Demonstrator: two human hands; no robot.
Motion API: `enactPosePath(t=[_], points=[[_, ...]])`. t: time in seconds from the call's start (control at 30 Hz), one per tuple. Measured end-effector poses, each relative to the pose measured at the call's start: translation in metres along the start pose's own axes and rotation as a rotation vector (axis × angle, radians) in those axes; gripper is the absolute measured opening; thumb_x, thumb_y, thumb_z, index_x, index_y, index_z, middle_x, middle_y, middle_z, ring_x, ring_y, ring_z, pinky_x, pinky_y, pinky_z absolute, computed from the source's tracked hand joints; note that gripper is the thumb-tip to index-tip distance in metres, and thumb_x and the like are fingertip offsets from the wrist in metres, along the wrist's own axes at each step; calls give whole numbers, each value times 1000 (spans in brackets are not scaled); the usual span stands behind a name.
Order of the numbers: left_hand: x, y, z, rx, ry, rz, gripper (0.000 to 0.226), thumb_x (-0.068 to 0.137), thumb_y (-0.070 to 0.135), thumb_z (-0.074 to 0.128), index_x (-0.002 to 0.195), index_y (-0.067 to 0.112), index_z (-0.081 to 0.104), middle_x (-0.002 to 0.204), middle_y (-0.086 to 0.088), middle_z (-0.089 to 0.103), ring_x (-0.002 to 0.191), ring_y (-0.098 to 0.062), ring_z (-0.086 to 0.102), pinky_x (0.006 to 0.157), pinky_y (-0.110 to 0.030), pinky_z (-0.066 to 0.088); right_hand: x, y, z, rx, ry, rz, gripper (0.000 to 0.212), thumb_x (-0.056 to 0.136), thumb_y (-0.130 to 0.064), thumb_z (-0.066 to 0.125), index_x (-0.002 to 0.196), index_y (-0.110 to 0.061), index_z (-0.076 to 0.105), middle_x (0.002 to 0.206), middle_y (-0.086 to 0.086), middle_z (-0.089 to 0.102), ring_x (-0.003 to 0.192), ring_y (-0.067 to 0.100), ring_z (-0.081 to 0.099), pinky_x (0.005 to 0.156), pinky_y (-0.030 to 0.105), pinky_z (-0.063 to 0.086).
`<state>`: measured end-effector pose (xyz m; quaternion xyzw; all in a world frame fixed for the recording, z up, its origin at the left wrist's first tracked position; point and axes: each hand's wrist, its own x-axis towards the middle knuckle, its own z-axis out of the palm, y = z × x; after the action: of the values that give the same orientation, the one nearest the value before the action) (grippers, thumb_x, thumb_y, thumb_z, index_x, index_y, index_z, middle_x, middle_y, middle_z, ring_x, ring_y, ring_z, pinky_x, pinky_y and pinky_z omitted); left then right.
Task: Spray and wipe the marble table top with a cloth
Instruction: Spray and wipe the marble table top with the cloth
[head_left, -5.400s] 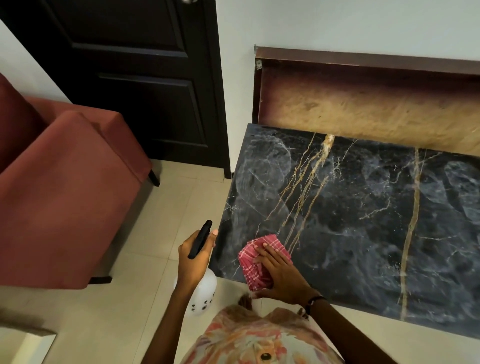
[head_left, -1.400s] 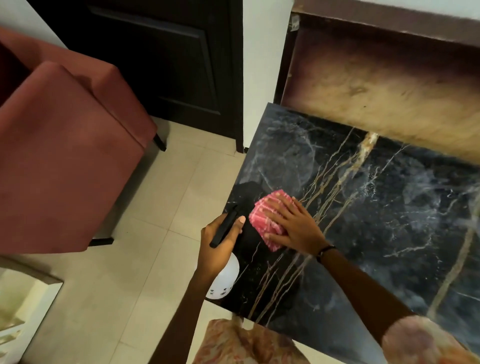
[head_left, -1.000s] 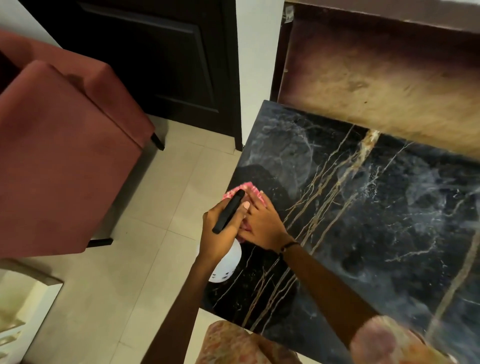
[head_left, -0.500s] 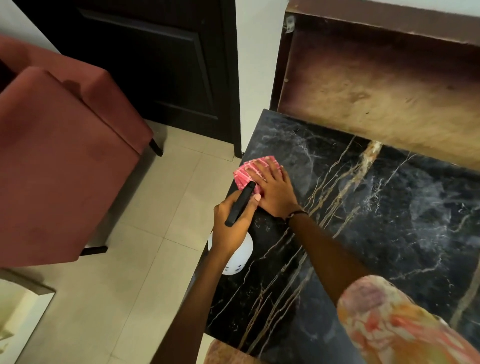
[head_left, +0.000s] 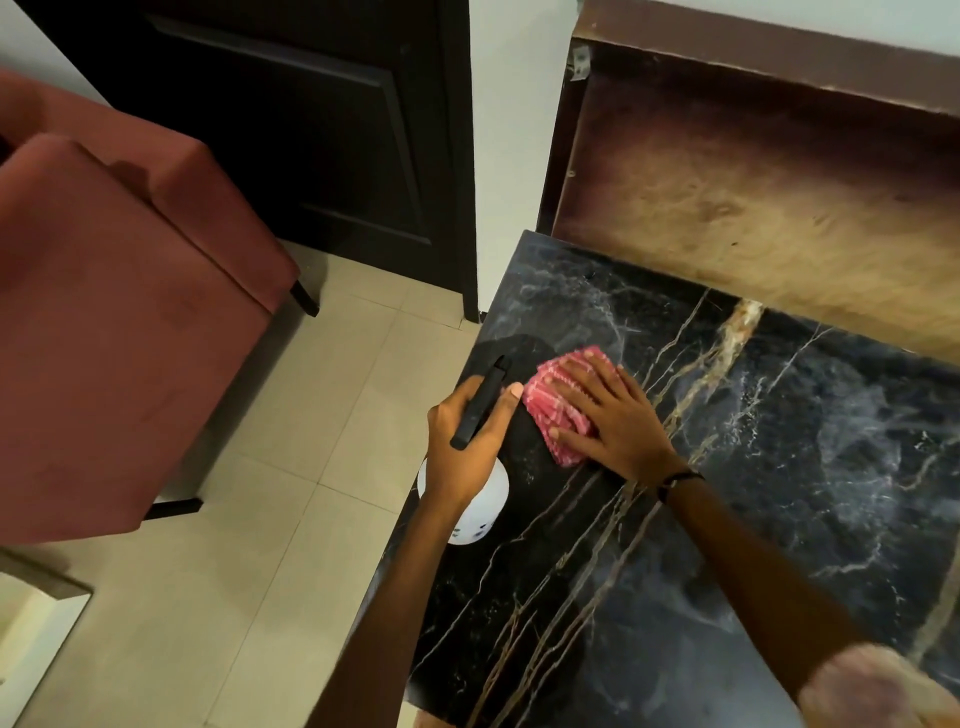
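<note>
The black marble table top with gold and white veins fills the right side of the view. My right hand lies flat on a folded red-and-white cloth, pressing it onto the marble near the table's left edge. My left hand grips a white spray bottle by its black trigger head, held at the left edge of the table just beside the cloth. The bottle's body hangs below my hand.
A red upholstered armchair stands on the tiled floor to the left. A dark door is behind it. A worn brown wooden panel rises along the table's far edge.
Over the last second my right hand slid the cloth away along the left edge, then back toward me and slightly right. My left hand stayed beside it with the bottle.
</note>
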<state>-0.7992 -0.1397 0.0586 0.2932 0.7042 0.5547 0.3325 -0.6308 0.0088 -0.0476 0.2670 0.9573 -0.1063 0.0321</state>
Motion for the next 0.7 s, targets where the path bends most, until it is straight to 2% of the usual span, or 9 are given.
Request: enactPosePath(t=[0.07, 0.17, 0.27, 0.33, 0.4, 0.5, 0.57, 0.7], points=[[-1, -4, -1, -38, -3, 5, 18, 88, 23, 64, 82, 6, 64, 57, 5, 55, 47, -6, 47, 52, -18, 39, 39, -2, -6, 19, 8, 103, 77, 89, -74, 15, 149, -27, 26, 157, 8, 28, 147, 31, 12, 117, 55, 11], [-3, -13, -2, -25, -25, 16, 14, 87, 22, 65, 90, 8, 65, 60, 10, 57, 48, -4, 49, 55, -18, 39, 94, -19, -9, 44, 34, 192, 77, 86, -70, 27, 147, -24, 35, 153, 10, 34, 143, 37, 22, 114, 60, 17], [-2, -19, -1, -25, -46, -25, 17, 85, 22, 68, 100, 14, 65, 69, 11, 62, 53, -4, 56, 58, -16, 41, 116, -44, -2, 68, 63, 92, 75, 85, -66, 33, 146, -23, 37, 152, 12, 36, 143, 39, 22, 113, 61, 10], [0, -21, 0, -9, -51, -11, 21, 86, 19, 67, 105, 12, 64, 69, 12, 61, 54, -6, 56, 57, -13, 41, 102, -52, 4, 63, 106, -23, 68, 87, -60, 35, 145, -24, 39, 153, 9, 36, 144, 36, 22, 115, 61, 14], [0, -22, 0, -2, -42, -21, 18, 85, 17, 65, 102, 11, 64, 65, 11, 59, 51, -7, 54, 54, -12, 40, 72, -51, 10, 33, 95, -107, 64, 91, -60, 31, 143, -25, 41, 153, 7, 35, 145, 31, 20, 116, 58, 16], [0, -21, 0, -18, -53, -23, 9, 87, 13, 61, 95, 10, 63, 62, 13, 58, 49, -2, 52, 53, -9, 38, 30, -20, 10, -4, 77, -140, 70, 91, -71, 24, 146, -29, 32, 154, 5, 34, 145, 27, 18, 118, 51, 9], [1, -20, 1, -18, -59, -5, 11, 86, 11, 58, 95, 7, 64, 71, 10, 62, 53, -1, 55, 56, -7, 39, 23, 12, 5, -1, 88, -84, 71, 90, -72, 25, 148, -30, 28, 156, 5, 30, 146, 26, 15, 119, 51, 9], [5, -20, 0, -25, -75, -14, 13, 85, 4, 58, 96, 4, 65, 83, 2, 66, 63, -1, 60, 60, -7, 45, 65, 51, -8, 13, 106, 165, 75, 88, -72, 24, 149, -27, 29, 156, 6, 28, 147, 29, 13, 117, 54, 13]])
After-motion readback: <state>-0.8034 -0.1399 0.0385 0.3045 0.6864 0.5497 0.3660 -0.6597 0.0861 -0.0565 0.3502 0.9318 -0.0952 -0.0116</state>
